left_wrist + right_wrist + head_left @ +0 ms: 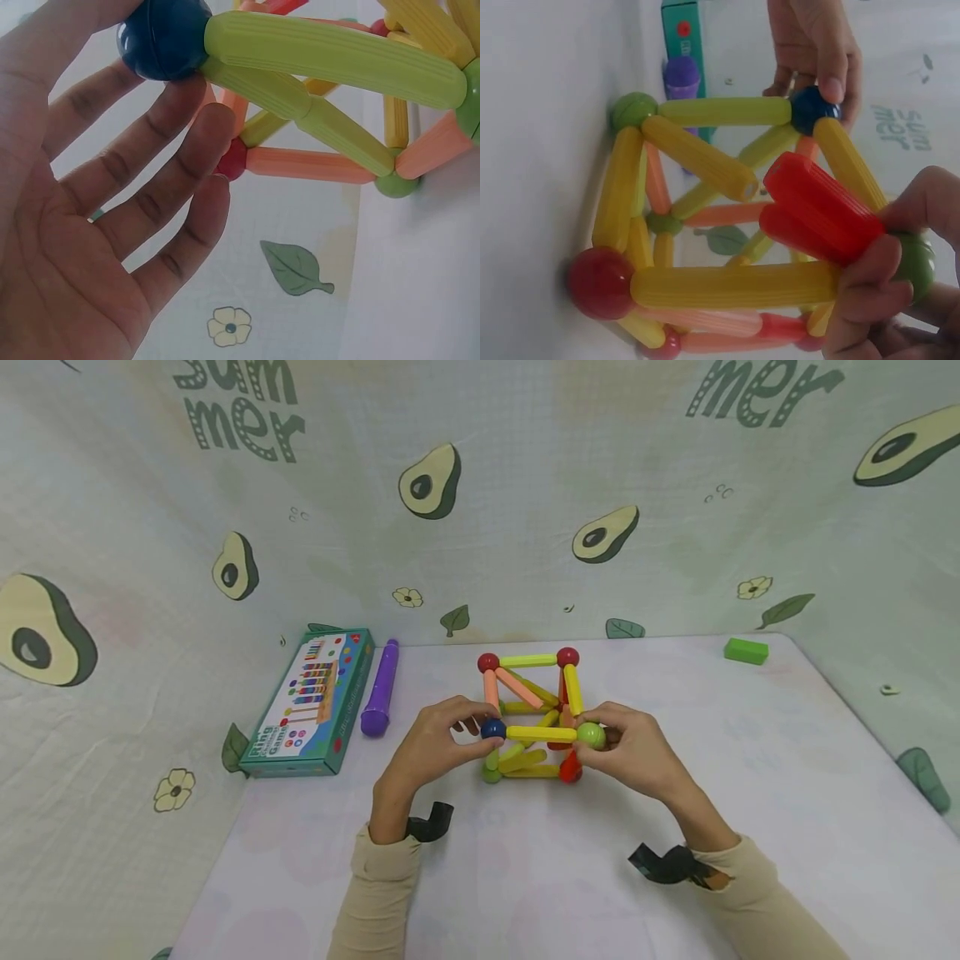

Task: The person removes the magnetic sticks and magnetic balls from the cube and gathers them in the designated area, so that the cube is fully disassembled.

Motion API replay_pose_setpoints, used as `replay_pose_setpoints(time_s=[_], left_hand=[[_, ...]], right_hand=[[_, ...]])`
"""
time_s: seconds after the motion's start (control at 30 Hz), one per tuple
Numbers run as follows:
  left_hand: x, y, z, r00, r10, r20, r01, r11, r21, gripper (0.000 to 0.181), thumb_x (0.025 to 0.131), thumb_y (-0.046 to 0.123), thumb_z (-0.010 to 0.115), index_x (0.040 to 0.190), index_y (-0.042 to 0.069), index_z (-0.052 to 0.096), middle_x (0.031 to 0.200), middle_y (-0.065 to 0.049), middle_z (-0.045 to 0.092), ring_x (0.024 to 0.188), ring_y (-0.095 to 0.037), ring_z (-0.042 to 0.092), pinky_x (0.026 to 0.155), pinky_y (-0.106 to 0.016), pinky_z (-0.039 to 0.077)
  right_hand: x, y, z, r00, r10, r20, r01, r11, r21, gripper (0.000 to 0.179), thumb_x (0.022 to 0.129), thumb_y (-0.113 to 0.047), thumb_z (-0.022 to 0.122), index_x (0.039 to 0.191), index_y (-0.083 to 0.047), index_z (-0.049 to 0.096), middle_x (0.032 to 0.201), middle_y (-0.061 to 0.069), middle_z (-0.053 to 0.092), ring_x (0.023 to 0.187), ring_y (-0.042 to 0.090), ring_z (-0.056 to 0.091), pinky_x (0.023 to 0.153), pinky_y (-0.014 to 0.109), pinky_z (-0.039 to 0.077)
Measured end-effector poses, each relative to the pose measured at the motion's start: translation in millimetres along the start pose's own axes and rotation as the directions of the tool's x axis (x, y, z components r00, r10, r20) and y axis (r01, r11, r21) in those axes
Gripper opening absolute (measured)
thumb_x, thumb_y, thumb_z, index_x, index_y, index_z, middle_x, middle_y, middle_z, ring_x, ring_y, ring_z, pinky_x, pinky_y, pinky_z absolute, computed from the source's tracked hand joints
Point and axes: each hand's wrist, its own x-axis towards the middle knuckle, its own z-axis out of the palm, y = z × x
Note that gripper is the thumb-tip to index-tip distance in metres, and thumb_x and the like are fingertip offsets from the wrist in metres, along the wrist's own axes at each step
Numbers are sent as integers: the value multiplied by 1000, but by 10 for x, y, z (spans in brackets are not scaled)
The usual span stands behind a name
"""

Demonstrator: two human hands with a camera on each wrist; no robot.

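Observation:
A cube-like frame of magnetic sticks and balls stands on the table. At its upper front left corner, my left hand (442, 739) pinches a dark blue ball (492, 729) between thumb and fingers. My right hand (633, 752) grips the green ball (591, 735) at the upper front right corner. A yellow stick (542, 734) joins these two balls. In the right wrist view, red sticks (825, 206) slant inward from the held green ball. A yellow stick (701, 161) slants up from a lower green ball (634, 112), its free end close to the red sticks but apart.
Left of the frame lie a purple microphone-shaped object (380, 689) and a green toy box (309, 702) with a printed lid. A green block (746, 651) sits at the table's back right. Behind hangs an avocado-print cloth (517, 510).

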Motion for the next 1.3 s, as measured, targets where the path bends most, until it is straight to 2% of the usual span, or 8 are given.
replay_pose_setpoints(time_s=[0.3,0.43,0.63,0.77,0.9,1.0,1.17,1.3], left_hand=[[11,20,10,1000,11,-9,-11,1000,6,34,87,37,79,115,20,72,100,12,65,89,-16,62,79,-38,56],[19,32,13,1000,16,-3,-16,1000,23,35,88,38,79,116,19,72,99,13,65,88,-12,61,78,-29,54],[11,31,-5,1000,5,0,-5,1000,-7,33,87,34,80,116,19,72,102,13,66,90,-16,62,80,-38,55],[9,35,-9,1000,-4,12,4,1000,-9,33,88,35,79,116,19,72,102,13,65,90,-13,61,81,-40,55],[0,41,-12,1000,-6,9,6,1000,-4,34,88,35,79,116,19,72,102,13,65,89,-11,60,80,-32,54],[-8,41,-14,1000,-4,5,4,1000,-1,34,88,35,79,117,20,72,102,14,65,89,-10,60,79,-29,53],[-15,36,-12,1000,-10,10,10,1000,-9,34,88,35,78,118,18,72,103,13,65,90,-12,60,81,-37,55],[-20,30,-17,1000,-23,15,24,1000,-21,33,89,34,78,117,19,71,104,12,65,90,-14,61,82,-44,55]], right_hand=[[-14,-52,48,998,-22,-61,18,998,-68,26,79,-7,77,104,-7,76,96,0,66,78,21,57,63,28,54],[-32,-71,29,998,4,-65,-10,996,-89,25,80,-9,76,105,-6,76,96,0,66,78,22,56,63,29,54],[-73,-103,-116,993,93,-72,-97,994,-56,17,85,-11,71,101,-7,73,96,6,64,74,22,61,65,29,54],[-81,-130,-246,987,157,11,-158,987,33,17,90,-12,67,106,-7,67,101,11,62,74,25,65,68,32,54],[-73,-130,-384,977,179,117,-187,981,59,19,91,-9,62,110,-5,60,96,14,65,70,27,66,69,35,52],[-76,-104,-502,975,176,135,-185,981,57,25,93,-5,59,118,-3,58,98,15,65,69,26,66,69,35,48],[-85,-14,-674,989,128,80,-130,991,26,36,97,-8,60,132,-2,60,121,15,58,97,26,55,74,37,44],[-69,70,-764,990,132,54,-130,991,-42,32,98,-22,67,124,-3,66,115,12,58,102,27,44,71,35,45]])
